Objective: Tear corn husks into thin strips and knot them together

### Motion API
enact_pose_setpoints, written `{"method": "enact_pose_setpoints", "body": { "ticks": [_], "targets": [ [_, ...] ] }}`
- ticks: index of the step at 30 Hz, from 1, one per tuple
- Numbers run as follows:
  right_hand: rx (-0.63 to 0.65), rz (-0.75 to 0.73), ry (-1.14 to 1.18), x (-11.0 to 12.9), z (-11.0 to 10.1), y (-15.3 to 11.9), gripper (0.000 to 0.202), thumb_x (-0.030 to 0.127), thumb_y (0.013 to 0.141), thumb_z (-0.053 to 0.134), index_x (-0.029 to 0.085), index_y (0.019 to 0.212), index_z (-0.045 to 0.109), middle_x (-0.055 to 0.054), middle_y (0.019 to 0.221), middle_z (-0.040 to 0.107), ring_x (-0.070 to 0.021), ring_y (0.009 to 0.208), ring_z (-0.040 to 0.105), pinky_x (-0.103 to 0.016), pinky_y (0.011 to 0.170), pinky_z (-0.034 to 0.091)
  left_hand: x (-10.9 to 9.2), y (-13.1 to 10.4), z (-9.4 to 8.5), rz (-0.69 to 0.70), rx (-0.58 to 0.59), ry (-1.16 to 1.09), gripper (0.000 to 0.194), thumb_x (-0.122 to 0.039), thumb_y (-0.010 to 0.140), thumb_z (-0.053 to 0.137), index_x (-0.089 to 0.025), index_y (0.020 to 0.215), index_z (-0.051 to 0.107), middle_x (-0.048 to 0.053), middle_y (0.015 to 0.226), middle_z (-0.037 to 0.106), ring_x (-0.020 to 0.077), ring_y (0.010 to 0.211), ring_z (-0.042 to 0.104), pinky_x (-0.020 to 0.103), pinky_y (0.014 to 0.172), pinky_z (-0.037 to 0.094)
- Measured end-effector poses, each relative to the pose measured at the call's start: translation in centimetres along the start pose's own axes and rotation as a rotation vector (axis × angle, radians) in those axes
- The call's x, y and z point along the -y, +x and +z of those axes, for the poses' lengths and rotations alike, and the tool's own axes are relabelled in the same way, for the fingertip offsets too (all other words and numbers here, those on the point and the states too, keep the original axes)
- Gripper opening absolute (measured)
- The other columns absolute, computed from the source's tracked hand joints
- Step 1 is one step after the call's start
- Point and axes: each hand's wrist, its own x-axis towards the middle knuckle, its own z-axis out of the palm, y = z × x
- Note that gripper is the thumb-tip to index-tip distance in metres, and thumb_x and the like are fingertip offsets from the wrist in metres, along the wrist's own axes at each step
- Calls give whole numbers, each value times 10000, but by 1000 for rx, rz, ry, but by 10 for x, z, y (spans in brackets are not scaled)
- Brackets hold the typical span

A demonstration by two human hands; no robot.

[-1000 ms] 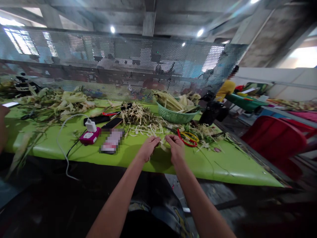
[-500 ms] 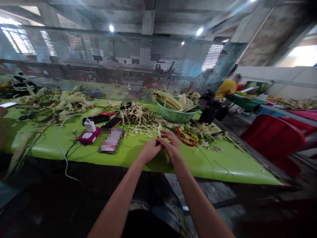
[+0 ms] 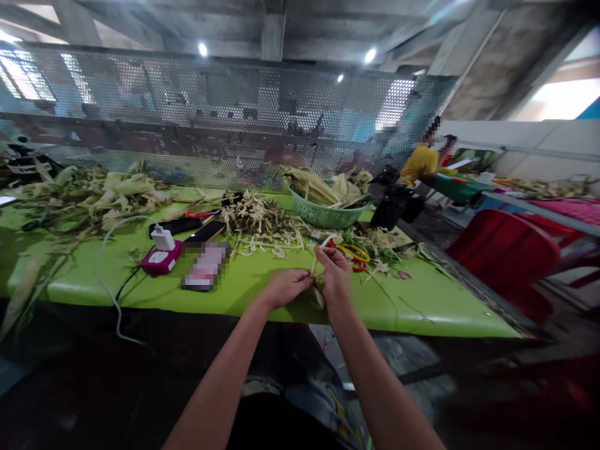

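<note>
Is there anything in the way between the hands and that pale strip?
No, nothing I can see is in the way: the left hand and right hand both pinch the pale strip.

Pale strip (image 3: 314,264) partly hidden by right fingers (image 3: 332,257), phone screen (image 3: 206,267) blurred

Type: workshop or similar shared handwork hall, exact trade uncertain. Structure: bare concrete ceiling beams (image 3: 272,37), small bright ceiling lights (image 3: 370,55). Divider: one perforated metal screen (image 3: 210,119), behind the work surface. Furnishings: one long table (image 3: 422,306) under glossy green covering; red plastic chair (image 3: 506,256) at right. Materials: heaped dried husks (image 3: 126,194), green plastic basket (image 3: 325,214) of the same. Company: person in yellow (image 3: 419,164) near a second husk-strewn work surface (image 3: 557,197).
</note>
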Motion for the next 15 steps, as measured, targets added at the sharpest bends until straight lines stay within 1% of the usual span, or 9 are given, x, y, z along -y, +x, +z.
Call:
{"method": "enact_pose_setpoints", "body": {
  "ticks": [2,4,5,7,8,9,11,13,15],
  "targets": [
    [-7,-5,-1,0,0,0,220,336,600,791,209,670,626,29,661,598,-117,612,538,-262,609,422,-2,-1,0,-17,4,-117,342,-464,844,483,-178,701,603,17,688,584,159,669,487,267,639,385],
    [41,-1,-33,2,0,-2,218,353,634,773,209,746,653,14,723,615,-126,658,546,-269,641,427,-3,-1,-1,-52,-48,-279,353,-491,822,521,-170,736,637,12,700,588,152,675,486,262,647,387],
    [76,-5,-59,3,1,-4,239,363,658,758,213,822,671,4,773,624,-131,691,549,-273,662,430,-3,-1,-1,-86,-115,-370,363,-499,819,526,-165,761,655,14,709,589,146,675,485,258,648,387],
    [121,-41,-122,6,1,-8,334,386,710,719,227,999,666,-11,873,626,-142,762,549,-277,700,435,-3,0,-4,-170,-310,-545,376,-490,833,511,-156,800,682,18,717,580,132,667,476,245,635,382],
    [127,-69,-156,6,1,-10,366,399,732,698,232,1055,649,-14,899,620,-147,785,545,-279,710,436,-3,0,-5,-208,-402,-618,370,-472,839,506,-153,807,690,19,714,571,124,660,470,237,626,378],
    [125,-98,-186,7,1,-11,366,412,750,679,231,1066,640,-16,900,615,-152,794,542,-282,714,436,-3,0,-6,-231,-473,-677,352,-450,840,511,-152,808,696,17,708,561,116,653,465,229,619,374],
    [151,-129,-240,8,0,-13,295,439,777,644,210,962,650,-22,851,610,-163,780,540,-293,707,434,-2,1,-9,-215,-537,-744,287,-406,817,555,-161,812,704,8,708,554,105,654,469,215,621,375],
    [232,-135,-314,7,0,-14,260,456,797,620,199,827,646,-25,786,611,-173,749,540,-307,698,429,-1,1,-11,-168,-543,-785,229,-375,777,615,-173,828,709,4,725,573,104,677,492,207,639,387],
    [318,-166,-422,7,0,-14,248,455,801,623,208,788,647,-30,796,632,-189,775,549,-326,728,425,-2,0,-11,-146,-528,-838,213,-353,734,667,-178,849,707,7,760,607,112,717,524,209,671,404]
  ]
}}
